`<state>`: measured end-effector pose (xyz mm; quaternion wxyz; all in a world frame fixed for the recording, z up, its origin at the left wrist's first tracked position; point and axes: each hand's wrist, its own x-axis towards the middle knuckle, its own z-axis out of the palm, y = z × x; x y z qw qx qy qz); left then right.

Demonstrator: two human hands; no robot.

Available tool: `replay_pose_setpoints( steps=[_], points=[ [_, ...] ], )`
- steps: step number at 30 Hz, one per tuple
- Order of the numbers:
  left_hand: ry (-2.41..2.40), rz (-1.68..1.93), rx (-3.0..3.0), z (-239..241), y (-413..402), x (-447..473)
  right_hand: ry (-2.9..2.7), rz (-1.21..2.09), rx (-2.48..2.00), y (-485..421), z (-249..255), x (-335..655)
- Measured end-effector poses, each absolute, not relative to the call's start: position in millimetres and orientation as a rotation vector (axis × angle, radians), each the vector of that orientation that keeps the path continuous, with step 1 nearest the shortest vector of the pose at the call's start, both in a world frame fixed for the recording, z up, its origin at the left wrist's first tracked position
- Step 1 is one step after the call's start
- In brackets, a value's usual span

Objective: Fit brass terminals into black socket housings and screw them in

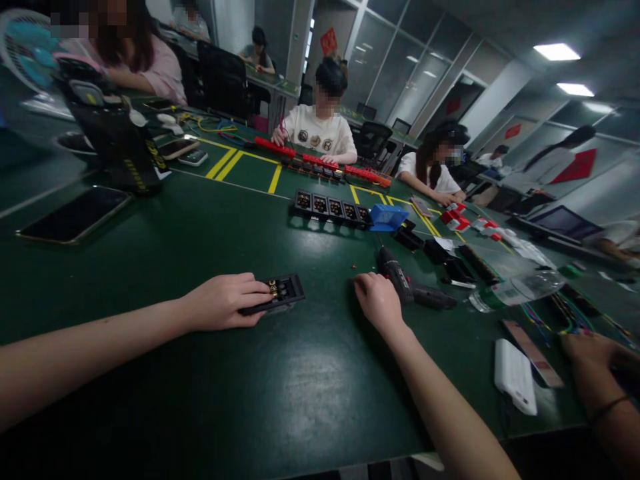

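My left hand (pixel 233 300) is closed on a flat black plastic housing (pixel 293 288) with brass contacts in its recess, held low at the table surface. To the right, my right hand (pixel 379 299) rests at the table with its fingers curled down; what they hold, if anything, is hidden. Right beside it lies a black cordless screwdriver (pixel 425 293), its bit pointing away from me. A tiny copper-coloured part (pixel 353 267) lies just beyond the fingertips. Farther out stands a row of several black sockets (pixel 333 210) with brass parts inside, next to a blue bin (pixel 387 217).
A phone (pixel 75 213) and a black bag (pixel 117 133) are at left. Black housings (pixel 440 252), a plastic bottle (pixel 520 290) and a white power bank (pixel 515 377) are at right. A co-worker's hand (pixel 593 357) is at the right edge; other people sit across.
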<state>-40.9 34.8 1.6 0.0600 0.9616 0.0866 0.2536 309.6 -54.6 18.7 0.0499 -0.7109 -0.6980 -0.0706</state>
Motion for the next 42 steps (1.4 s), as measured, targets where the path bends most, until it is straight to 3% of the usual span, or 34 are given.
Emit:
replay_pose_setpoints(
  steps=[6, 18, 24, 42],
  points=[
    [0.247, 0.721, 2.957, 0, 35, -42, -2.171, -0.054, -1.948, -57, 9, 288],
    [0.26, 0.732, 2.956, -2, 36, -42, -2.341, -0.225, -1.91, -58, 7, 278],
    [0.27, 0.678, 2.949, -2, 35, -42, -2.292, 0.013, -1.731, -62, 10, 274],
    [0.236, 0.713, 2.984, -4, 37, -42, -2.106, 0.163, -1.635, -52, -7, 280]
  ],
)
